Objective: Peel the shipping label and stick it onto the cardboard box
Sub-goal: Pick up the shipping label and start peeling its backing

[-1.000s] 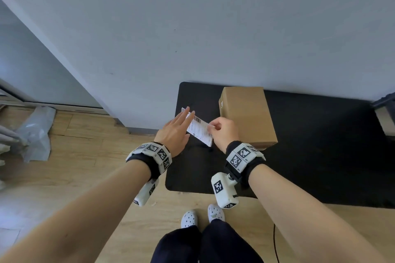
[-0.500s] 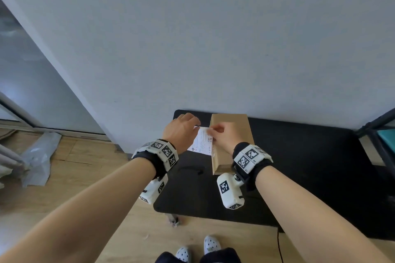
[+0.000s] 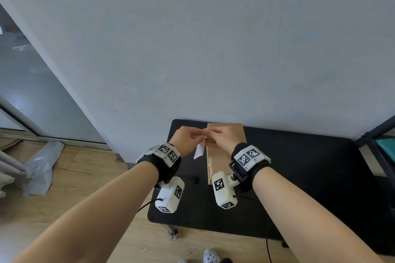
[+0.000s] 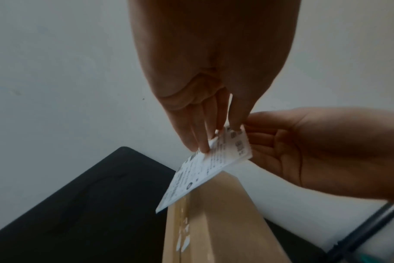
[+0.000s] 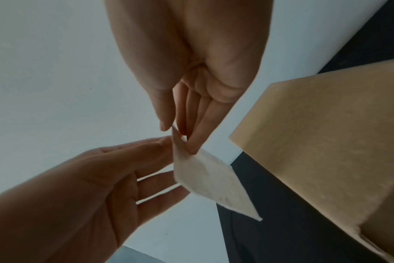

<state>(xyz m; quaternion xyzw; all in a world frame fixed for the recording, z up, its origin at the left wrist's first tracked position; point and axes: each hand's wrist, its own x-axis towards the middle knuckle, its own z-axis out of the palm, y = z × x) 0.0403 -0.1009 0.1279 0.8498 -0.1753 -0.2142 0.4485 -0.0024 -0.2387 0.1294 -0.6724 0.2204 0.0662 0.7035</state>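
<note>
A white shipping label (image 3: 199, 151) hangs in the air, turned almost edge-on, just left of the cardboard box (image 3: 215, 162). My left hand (image 3: 188, 137) and right hand (image 3: 220, 136) meet at its top edge and both pinch it there. In the left wrist view my left fingertips (image 4: 205, 149) lie on the printed face of the label (image 4: 205, 167), above the box (image 4: 214, 222). In the right wrist view my right hand (image 5: 180, 135) pinches the upper corner of the label (image 5: 209, 179), whose blank back shows. The box (image 5: 326, 142) stands upright on the black table (image 3: 299, 177).
The table stands against a pale wall. A dark shelf frame (image 3: 380, 134) stands at its right end. Grey plastic wrapping (image 3: 42, 164) lies on the wooden floor to the left. A cable (image 3: 268, 250) hangs off the table's front edge.
Both hands have risen with the label, which has turned from lying flat to hanging down. My left hand has gone from flat beneath it to pinching its top. The head view has tilted up.
</note>
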